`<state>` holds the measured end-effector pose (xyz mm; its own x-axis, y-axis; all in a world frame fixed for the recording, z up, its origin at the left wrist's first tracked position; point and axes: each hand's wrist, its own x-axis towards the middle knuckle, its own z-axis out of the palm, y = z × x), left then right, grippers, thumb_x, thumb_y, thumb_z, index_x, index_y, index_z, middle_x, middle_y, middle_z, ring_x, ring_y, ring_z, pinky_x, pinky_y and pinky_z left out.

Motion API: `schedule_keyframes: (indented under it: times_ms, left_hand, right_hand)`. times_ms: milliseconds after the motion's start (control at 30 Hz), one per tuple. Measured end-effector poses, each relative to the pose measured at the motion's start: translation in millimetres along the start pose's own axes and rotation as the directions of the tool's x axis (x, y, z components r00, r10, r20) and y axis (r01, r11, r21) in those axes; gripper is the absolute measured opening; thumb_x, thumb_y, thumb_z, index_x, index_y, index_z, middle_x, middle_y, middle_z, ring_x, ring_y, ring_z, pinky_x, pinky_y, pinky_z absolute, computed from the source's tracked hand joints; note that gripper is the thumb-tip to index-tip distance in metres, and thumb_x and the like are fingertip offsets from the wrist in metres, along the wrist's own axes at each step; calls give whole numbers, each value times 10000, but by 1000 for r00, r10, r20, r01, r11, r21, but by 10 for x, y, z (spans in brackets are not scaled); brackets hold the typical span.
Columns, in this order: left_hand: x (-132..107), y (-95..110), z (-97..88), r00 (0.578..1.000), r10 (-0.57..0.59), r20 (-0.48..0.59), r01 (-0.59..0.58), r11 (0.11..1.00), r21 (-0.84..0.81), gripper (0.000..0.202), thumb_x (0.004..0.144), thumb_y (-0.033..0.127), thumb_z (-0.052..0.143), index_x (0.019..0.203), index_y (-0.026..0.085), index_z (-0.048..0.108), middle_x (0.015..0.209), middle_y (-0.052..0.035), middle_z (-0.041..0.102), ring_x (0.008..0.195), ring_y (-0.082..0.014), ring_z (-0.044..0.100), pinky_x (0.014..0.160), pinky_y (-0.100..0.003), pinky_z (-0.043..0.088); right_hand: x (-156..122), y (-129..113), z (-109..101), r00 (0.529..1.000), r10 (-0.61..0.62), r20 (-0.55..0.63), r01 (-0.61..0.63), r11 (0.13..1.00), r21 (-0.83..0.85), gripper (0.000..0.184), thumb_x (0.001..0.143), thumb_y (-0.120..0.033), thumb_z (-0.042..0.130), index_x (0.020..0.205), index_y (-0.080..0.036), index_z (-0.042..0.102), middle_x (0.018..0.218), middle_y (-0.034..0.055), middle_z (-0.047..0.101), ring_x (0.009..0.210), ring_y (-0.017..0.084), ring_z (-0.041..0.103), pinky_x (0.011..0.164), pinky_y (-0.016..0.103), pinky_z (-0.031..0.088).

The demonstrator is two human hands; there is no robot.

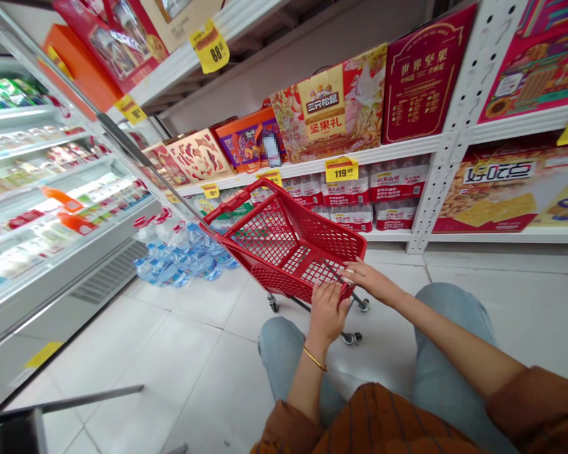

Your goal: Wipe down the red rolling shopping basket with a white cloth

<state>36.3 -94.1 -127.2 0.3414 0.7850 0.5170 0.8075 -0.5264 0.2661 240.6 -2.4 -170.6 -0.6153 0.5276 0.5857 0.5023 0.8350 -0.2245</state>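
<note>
A small red plastic shopping cart (288,217) with perforated sides stands tilted across the view; its basket holds nothing that I can see. My left hand (329,309), below a gold bangle (315,358), has its fingers hooked over the near rim. Close beside it on the right, my right hand (370,277) grips the same end at the corner, fingers bent over the edge. Both thumbs are partly hidden. Casters (351,338) show under the frame, and the red handle (239,200) is at the far end.
White shelving (414,233) with gift boxes (331,107) and shrink-wrapped bottle packs (350,189) runs behind the cart. Blue-tinted water bottles (184,252) stand on the floor at left, near an open refrigerated case (99,290). A dark metal frame (92,397) juts in at lower left.
</note>
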Motion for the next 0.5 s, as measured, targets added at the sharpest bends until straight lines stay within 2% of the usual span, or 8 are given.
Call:
schedule_keyframes:
  times_ms: [133, 233, 300, 400, 500]
  left_hand:
    - [-16, -33, 18, 1000, 4, 3, -4, 1000, -11, 356, 953, 344, 439, 1229, 169, 580, 1206, -99, 666, 1191, -246, 553, 1137, -508, 328]
    - [-18, -42, 38, 1000, 10, -9, -10, 1000, 1, 357, 949, 348, 445, 1216, 156, 586, 1191, -104, 670, 1190, -251, 552, 1138, -522, 317]
    - [-15, -33, 45, 1000, 4, -16, -4, 1000, 8, 359, 950, 349, 441, 1209, 148, 588, 1182, -107, 671, 1194, -254, 546, 1142, -530, 303]
    - [-11, -13, 38, 1000, -8, -12, 8, 1000, 3, 378, 959, 352, 425, 1244, 149, 566, 1222, -110, 654, 1220, -257, 527, 1146, -537, 284]
    - [-6, -13, 18, 1000, -8, -20, 8, 1000, -19, 390, 971, 353, 399, 1271, 153, 547, 1248, -110, 642, 1224, -249, 527, 1148, -534, 273]
  right_hand:
    - [27, 153, -116, 997, 69, 20, -69, 997, 22, 418, 978, -173, 368, 1371, -240, 494, 1265, 102, 614, 1345, 228, 429, 1133, 536, 302]
    - [58, 138, -160, 995, 96, 39, -98, 994, 57, 409, 980, -182, 366, 1361, -231, 508, 1274, 103, 611, 1327, 233, 451, 1129, 529, 313]
    - [76, 27, -142, 995, 88, 43, -92, 992, 87, 406, 987, -194, 358, 1365, -222, 502, 1271, 106, 611, 1311, 233, 465, 1129, 534, 311]
    - [91, -223, -53, 999, 10, 49, -15, 994, 112, 407, 994, -217, 365, 1388, -232, 469, 1282, 102, 600, 1262, 210, 502, 1132, 521, 312]
    - [86, -393, 48, 1000, -2, 5, 2, 999, 54, 430, 994, -217, 369, 1420, -223, 419, 1260, 120, 600, 1215, 209, 528, 1111, 526, 346]
